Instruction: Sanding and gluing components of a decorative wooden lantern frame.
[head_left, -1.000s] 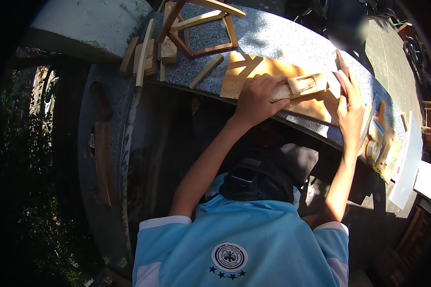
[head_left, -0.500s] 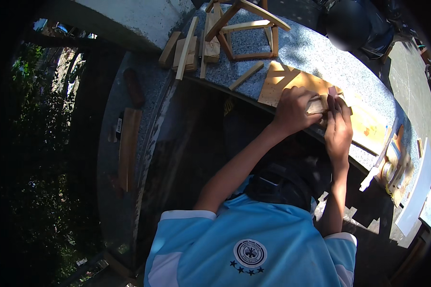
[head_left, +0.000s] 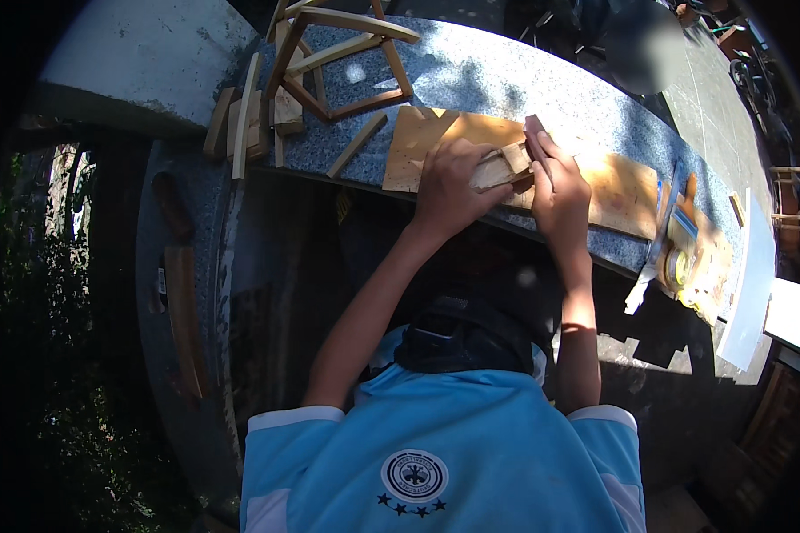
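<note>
Over a flat wooden board [head_left: 627, 188] at the bench's near edge, my left hand [head_left: 453, 182] is closed around a small pale wooden block [head_left: 500, 169]. My right hand [head_left: 562, 191] is closed on a thin reddish-brown strip [head_left: 533, 131], which could be folded sandpaper. Its fingers press the strip along the right end of the block. The palms and fingers hide part of both pieces, and I cannot tell whether the block rests on the board.
A speckled grey bench [head_left: 471, 58] curves around me. A wooden frame [head_left: 360, 111] stands at its far left, near several wood blocks and a loose stick [head_left: 357, 144]. Tape [head_left: 682, 266] and scraps lie at the right. A brown wood strip [head_left: 185, 311] is on the left ledge.
My view has swung right, so the bench and its things sit further left in the picture. Both hands keep hold of the block and strip over the board.
</note>
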`<state>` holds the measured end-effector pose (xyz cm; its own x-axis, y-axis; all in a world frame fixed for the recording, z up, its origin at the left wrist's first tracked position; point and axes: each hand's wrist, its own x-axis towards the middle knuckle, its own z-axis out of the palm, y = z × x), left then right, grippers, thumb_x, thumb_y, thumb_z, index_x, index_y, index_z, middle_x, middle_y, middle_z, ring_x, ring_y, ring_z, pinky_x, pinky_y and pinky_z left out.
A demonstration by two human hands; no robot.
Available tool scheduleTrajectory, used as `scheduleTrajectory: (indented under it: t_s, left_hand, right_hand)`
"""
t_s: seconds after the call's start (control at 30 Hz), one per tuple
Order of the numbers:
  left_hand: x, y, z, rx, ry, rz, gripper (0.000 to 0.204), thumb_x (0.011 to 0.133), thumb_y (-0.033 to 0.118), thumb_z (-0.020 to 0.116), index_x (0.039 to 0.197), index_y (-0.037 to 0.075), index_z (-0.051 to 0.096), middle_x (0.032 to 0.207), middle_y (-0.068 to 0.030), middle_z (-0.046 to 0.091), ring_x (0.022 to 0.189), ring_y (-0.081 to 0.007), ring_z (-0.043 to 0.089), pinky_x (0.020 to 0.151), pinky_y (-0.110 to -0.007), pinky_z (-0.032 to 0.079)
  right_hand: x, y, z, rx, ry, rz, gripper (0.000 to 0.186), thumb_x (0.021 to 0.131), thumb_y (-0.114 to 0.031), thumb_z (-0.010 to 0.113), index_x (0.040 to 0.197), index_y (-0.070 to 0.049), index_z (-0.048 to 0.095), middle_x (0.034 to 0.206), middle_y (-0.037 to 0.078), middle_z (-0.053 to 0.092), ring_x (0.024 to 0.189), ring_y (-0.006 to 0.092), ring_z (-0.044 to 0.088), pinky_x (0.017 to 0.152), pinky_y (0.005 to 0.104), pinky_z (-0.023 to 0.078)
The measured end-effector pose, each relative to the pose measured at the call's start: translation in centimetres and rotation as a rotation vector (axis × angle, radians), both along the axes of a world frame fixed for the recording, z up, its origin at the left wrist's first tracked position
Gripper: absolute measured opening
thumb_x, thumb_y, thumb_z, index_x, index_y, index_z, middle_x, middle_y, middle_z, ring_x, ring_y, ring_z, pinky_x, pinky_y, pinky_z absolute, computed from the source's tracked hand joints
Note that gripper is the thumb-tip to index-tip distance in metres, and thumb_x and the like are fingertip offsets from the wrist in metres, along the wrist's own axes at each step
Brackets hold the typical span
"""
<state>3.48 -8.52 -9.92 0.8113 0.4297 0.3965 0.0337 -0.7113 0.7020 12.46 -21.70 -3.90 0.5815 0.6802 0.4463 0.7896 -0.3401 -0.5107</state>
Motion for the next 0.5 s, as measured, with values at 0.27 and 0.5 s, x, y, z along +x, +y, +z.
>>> scheduleTrajectory:
  t_s: [0.27,0.5]
  left_hand:
    - [-0.7,0.4,2.7,-0.041,0.047,-0.055,0.061,0.06,0.025,0.076,0.111,0.005,0.049,0.1,-0.013,0.053,0.1,-0.027,0.05,0.083,-0.036,0.04]
    - [-8.4,4.2,17.0,0.038,-0.661,-0.155,0.09,0.062,0.031,0.076,0.132,0.005,0.026,0.125,-0.0167,0.039,0.117,-0.0263,0.039,0.091,-0.037,0.035]
  right_hand:
    - [0.7,-3.5,-0.1,0.074,0.11,-0.101,0.017,0.08,-0.012,0.053,0.086,0.003,0.059,0.096,0.019,0.053,0.106,0.0305,0.042,0.088,0.0391,0.034]
    - [1.1,-3.1,0.0,0.189,0.061,-0.099,0.015,0.074,-0.004,0.055,0.088,0.001,0.055,0.082,0.015,0.054,0.08,0.0294,0.051,0.074,0.0368,0.04]
